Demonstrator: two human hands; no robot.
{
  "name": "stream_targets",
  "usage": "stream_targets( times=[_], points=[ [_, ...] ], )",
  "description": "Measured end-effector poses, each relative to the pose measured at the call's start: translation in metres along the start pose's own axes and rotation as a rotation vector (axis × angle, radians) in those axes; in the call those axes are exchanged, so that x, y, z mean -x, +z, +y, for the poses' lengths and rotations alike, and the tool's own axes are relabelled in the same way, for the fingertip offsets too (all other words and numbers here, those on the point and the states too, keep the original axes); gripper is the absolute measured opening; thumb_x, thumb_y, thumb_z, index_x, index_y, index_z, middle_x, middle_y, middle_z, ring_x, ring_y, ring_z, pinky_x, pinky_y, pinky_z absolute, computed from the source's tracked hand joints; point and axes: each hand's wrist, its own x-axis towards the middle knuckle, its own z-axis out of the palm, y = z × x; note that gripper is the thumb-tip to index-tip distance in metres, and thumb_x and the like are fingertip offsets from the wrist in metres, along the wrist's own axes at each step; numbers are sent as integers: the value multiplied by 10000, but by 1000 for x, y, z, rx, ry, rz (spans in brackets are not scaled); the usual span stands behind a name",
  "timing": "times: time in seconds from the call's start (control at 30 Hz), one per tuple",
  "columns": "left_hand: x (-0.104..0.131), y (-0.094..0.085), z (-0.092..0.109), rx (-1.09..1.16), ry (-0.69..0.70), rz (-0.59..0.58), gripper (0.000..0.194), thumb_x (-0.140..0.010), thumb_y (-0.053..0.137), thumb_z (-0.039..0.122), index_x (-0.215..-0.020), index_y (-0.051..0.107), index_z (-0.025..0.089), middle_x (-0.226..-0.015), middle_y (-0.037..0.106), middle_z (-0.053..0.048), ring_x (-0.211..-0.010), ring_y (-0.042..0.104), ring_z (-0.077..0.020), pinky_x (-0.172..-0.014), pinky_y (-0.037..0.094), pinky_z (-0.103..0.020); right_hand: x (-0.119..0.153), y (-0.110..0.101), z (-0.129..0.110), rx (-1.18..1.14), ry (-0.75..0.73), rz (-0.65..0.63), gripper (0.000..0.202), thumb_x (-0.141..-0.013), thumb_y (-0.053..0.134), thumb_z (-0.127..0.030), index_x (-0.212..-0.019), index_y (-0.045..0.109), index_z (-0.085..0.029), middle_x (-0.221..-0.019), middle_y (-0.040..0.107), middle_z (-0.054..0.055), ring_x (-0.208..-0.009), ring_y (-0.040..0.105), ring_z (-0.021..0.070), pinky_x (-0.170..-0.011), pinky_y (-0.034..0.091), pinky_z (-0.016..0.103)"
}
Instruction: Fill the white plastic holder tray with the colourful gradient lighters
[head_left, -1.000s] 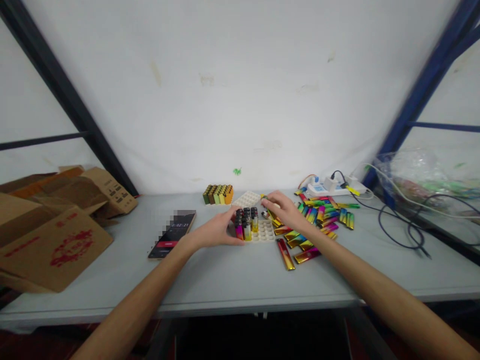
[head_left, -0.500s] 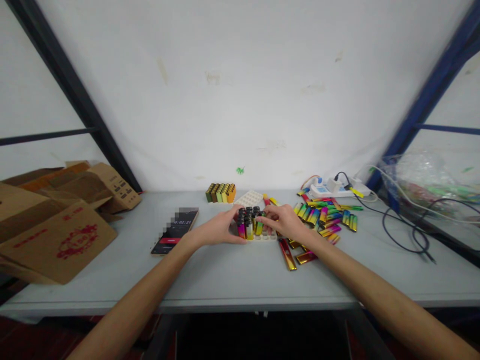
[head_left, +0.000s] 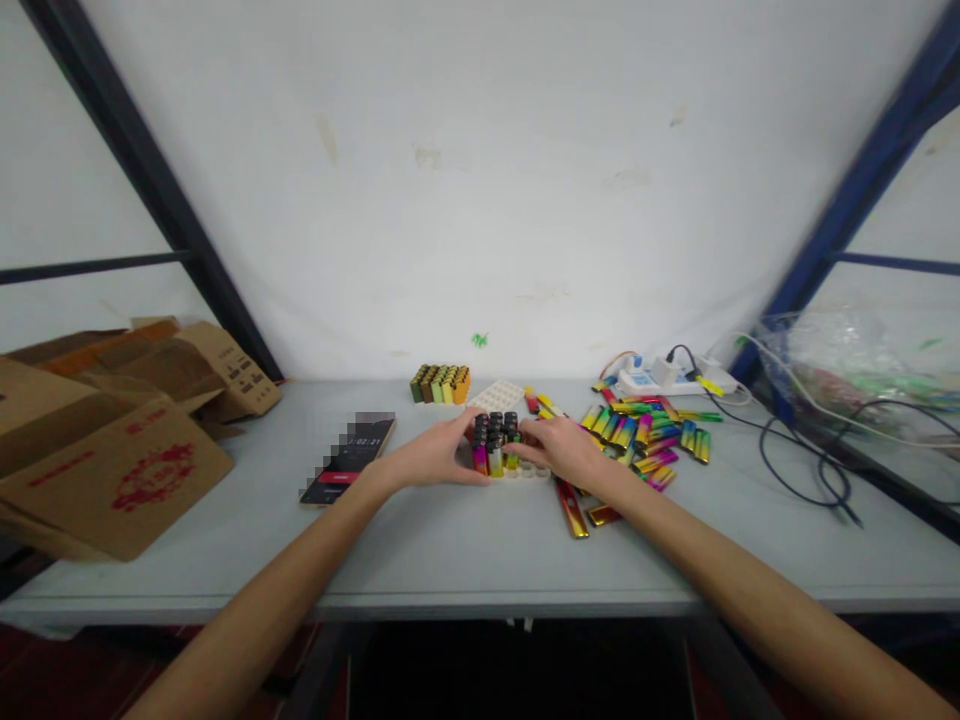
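Observation:
A block of upright lighters (head_left: 495, 450) with black tops and shiny pink, yellow and green bodies stands in a white tray (head_left: 531, 471) with round holes. My left hand (head_left: 444, 450) is curved round the left end of this block, thumb at the front and fingers behind. At the right side of the block, my right hand (head_left: 559, 447) has its fingers closed on a lighter standing in the tray, which they mostly cover. Holes without lighters show under the right hand. Many loose metallic lighter sleeves (head_left: 621, 432) lie in a pile just beyond it.
Behind stand a filled block of lighters (head_left: 440, 384) and a second white holed tray (head_left: 498, 394). A phone (head_left: 349, 462) lies on the left, beside open cardboard boxes (head_left: 127, 470). To the right are a power strip (head_left: 660, 378), black cable (head_left: 806, 490) and a clear plastic bag (head_left: 840, 350).
My right hand has shifted slightly left and lower over the tray, hiding more of the yellow-green lighter. My left hand stays round the block's left end.

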Motion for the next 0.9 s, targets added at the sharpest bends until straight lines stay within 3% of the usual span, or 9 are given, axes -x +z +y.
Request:
stream_targets(
  times=[0.1,0.2,0.3,0.4,0.5,0.6,0.77,0.9],
  points=[
    [0,0,-1,-32,-34,13,900,-700,859,515,-1439,434,224,-1329,663,-127,-1194,635,-347,-1004,503,-442,0,-4,1,-4,-9,-43,532,-925,634,-652,-619,567,-222,-513,444,-20,-492,371,136,-551,270,294],
    [1,-1,0,-51,-43,16,892,-704,856,524,-1433,436,226,-1347,657,-117,-1217,626,-346,-1006,502,-420,1,-13,8,-57,-70,-84,533,-1019,514,-584,-642,587,-214,-536,475,-21,-501,398,130,-562,279,287],
    [1,-1,2,-53,-70,-18,863,-728,840,520,-1426,425,228,-1322,670,-104,-1185,644,-325,-1005,501,-405,0,-23,27,35,-13,61,533,-1087,383,-471,-693,627,-208,-590,558,2,-539,480,145,-599,330,286],
    [1,-2,3,-86,-95,-21,897,-716,842,540,-1436,413,219,-1347,652,-123,-1194,639,-330,-1018,494,-413,-2,-26,55,192,57,166,345,-1053,476,-373,-875,705,-185,-797,699,64,-692,602,187,-702,425,294],
    [1,-1,0,-120,-120,-7,952,-697,836,592,-1457,400,220,-1353,646,-137,-1205,632,-347,-1023,492,-432,-4,-22,83,307,113,100,234,-996,572,-291,-1091,729,-146,-1066,731,148,-911,668,237,-856,474,325],
    [1,-1,-1,-120,-117,-2,983,-689,835,613,-1473,393,219,-1384,631,-142,-1236,617,-356,-1039,486,-436,-7,-16,98,398,259,29,260,-983,606,-303,-1098,748,-118,-1069,737,187,-942,683,269,-872,483,343],
    [1,0,-1,-96,-79,11,966,-697,853,575,-1483,409,231,-1411,625,-131,-1214,632,-342,-1041,493,-429,-13,-16,100,416,345,10,193,-961,620,-235,-1000,782,-137,-993,755,168,-885,695,247,-844,489,315],
    [1,0,-1,-103,-86,18,986,-696,855,567,-1500,400,221,-1402,630,-137,-1206,636,-344,-1034,498,-433,-15,-23,92,347,352,117,209,-958,617,-228,-1040,783,-130,-1036,758,167,-965,699,244,-902,495,319]
  ],
)
